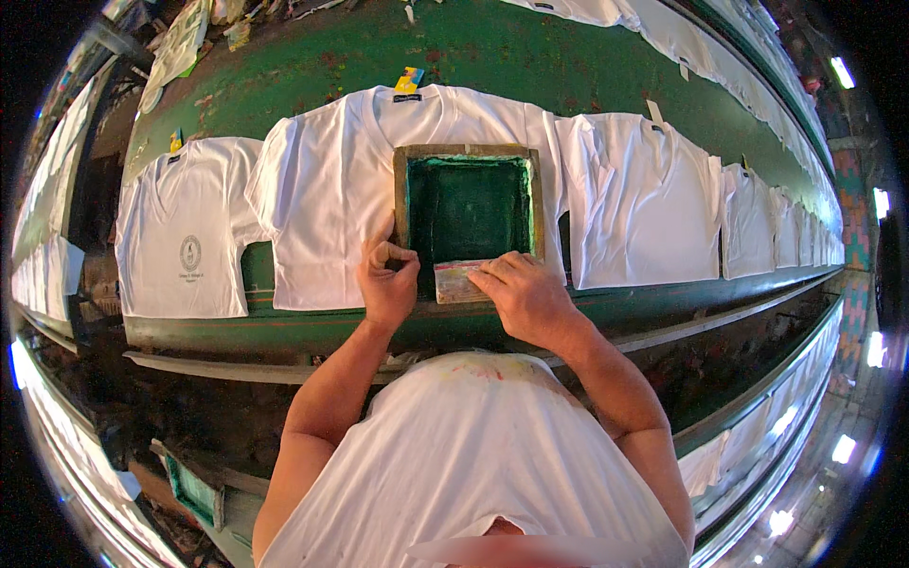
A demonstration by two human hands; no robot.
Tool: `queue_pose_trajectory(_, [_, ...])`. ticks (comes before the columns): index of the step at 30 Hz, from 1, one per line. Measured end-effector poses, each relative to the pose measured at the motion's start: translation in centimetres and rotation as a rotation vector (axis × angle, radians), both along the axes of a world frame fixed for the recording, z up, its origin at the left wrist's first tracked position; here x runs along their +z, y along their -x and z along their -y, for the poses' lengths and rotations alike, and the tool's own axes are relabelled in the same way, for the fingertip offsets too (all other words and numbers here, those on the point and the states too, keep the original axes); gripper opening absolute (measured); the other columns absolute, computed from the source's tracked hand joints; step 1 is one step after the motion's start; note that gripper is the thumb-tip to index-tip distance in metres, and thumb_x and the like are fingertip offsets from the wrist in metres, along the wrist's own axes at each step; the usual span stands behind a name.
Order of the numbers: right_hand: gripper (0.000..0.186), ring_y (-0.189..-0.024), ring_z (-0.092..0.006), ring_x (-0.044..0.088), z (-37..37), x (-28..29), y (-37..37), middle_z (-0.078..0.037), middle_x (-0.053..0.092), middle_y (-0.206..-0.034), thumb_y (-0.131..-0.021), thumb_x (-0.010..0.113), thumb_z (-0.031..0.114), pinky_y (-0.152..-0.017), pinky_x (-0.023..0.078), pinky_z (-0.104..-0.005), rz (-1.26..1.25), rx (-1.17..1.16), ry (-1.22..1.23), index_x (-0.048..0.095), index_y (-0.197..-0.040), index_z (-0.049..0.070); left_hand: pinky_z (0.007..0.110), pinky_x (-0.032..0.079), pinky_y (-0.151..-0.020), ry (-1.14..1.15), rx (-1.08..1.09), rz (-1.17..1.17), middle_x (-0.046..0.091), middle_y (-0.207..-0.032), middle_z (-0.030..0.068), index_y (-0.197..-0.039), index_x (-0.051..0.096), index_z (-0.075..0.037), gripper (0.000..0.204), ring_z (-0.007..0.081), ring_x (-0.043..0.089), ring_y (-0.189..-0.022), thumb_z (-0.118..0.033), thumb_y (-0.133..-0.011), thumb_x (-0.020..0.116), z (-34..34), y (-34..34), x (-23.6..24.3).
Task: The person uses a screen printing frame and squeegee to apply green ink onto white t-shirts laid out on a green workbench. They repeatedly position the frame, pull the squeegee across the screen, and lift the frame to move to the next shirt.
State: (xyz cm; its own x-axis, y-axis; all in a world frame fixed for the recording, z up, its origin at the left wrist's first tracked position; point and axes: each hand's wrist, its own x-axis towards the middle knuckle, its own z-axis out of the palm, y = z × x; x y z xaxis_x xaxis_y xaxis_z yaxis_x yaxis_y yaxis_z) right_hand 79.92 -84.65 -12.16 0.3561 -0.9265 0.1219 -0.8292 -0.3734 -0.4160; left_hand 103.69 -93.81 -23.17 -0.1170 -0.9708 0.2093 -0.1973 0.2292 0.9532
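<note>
A square wooden screen-printing frame (538, 204) with a dark green mesh lies on the chest of a white V-neck T-shirt (327, 204). My left hand (386, 284) is closed at the frame's lower left corner, one finger stretched up along its side and the others curled. In my right hand (525, 292) is a squeegee (453, 283) with a flat wooden handle, resting across the frame's near end. My right fingers are closed over the squeegee's right part. Its lower edge and whatever lies under the frame are hidden.
On the long green table (322, 57), a T-shirt with a round dark print (185, 227) lies to the left. A plain white T-shirt (644, 208) and several more stretch off to the right. Another small green-meshed frame (194, 488) stands at the lower left, behind me.
</note>
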Motion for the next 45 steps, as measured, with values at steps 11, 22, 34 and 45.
queue_pose_trajectory(11, [0.029,-0.110,-0.0398,0.068,6.7,0.8,4.5,-0.017,0.072,-0.107,-0.091,0.070,-0.001,-0.099,0.056,-0.0500,0.115,0.060,-0.234,0.076,-0.119,0.003,0.045,0.052,-0.113,-0.058,-0.016,0.109,0.064,-0.155,0.0233,-0.123,0.077,0.000,0.041,0.0371,0.067,-0.131,0.005,-0.082,0.077,0.2,0.0,1.0])
queue_pose_trajectory(22, [0.046,-0.117,-0.0409,0.069,12.7,-1.9,5.4,-0.019,0.074,-0.118,-0.090,0.060,-0.006,-0.107,0.054,-0.0509,0.056,-0.110,-0.012,0.077,-0.131,0.004,0.051,0.055,-0.105,0.396,-0.502,0.882,0.066,-0.153,0.0125,-0.133,0.075,0.000,0.047,0.0359,0.068,-0.124,0.001,-0.086,0.068,5.8,-3.0,6.8])
queue_pose_trajectory(34, [0.043,-0.115,-0.0341,0.068,1.1,-1.7,0.4,-0.013,0.071,-0.120,-0.094,0.066,0.016,-0.102,0.056,-0.0494,-0.035,-0.023,0.104,0.074,-0.136,0.009,0.049,0.057,-0.110,0.226,-0.520,0.940,0.062,-0.160,0.0142,-0.134,0.074,-0.001,0.054,0.0386,0.069,-0.129,0.012,-0.084,0.060,5.6,-2.5,7.5])
queue_pose_trajectory(45, [0.036,-0.107,-0.0397,0.070,8.0,-1.2,5.6,-0.019,0.074,-0.106,-0.090,0.061,-0.004,-0.098,0.056,-0.0508,0.199,0.049,-0.130,0.077,-0.122,0.003,0.049,0.060,-0.104,0.257,-0.495,0.916,0.063,-0.159,0.0138,-0.135,0.074,-0.003,0.046,0.0377,0.071,-0.127,0.005,-0.091,0.062,5.4,-2.6,7.0])
